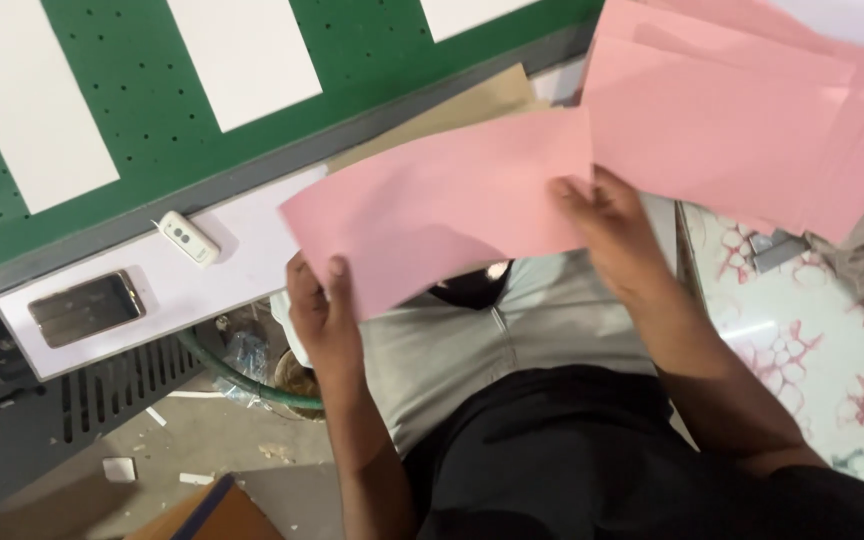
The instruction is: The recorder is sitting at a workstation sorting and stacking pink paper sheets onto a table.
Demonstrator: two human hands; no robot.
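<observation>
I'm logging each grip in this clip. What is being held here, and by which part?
A pink sheet of paper, held by both hands: the left hand pinches its lower left corner, and the right hand grips its right edge, beside the pink stack.

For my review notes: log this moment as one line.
left hand: grips pink sheet at lower left corner | right hand: holds its right edge | pink stack: on table to right | green perforated bed: beyond
</observation>
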